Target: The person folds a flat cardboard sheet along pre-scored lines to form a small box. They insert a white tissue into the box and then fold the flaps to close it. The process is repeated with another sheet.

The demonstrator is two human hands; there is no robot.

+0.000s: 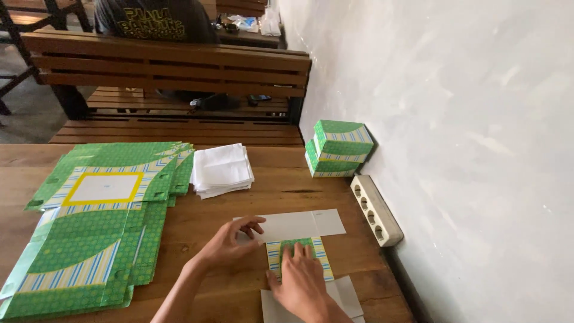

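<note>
— Right, nearest first: our right hand (302,281) lies flat, fingers spread, pressing down on the green striped panel of the carton blank (297,254) at the bench (239,293) edge. It grips nothing, only pins.

— And the left hand (230,242)?

— Half curled, fingertips touching the blank's white flap just beside the green panel. Loose pinch at most; we cannot tell if the flap is lifted.

— Step?

— We judge it a fold in progress: panel held, flap being creased. Next calls for a firm press along the fold line while the right keeps the blank from sliding.

— Further out?

— Stack of flat green blanks (101,221) to the left, a pile of white tissues (221,169) behind, two finished green boxes (338,148) by the wall, a power strip (375,209) near them. Beyond, a slatted seat (173,66) with a person (155,21) sitting.
</note>
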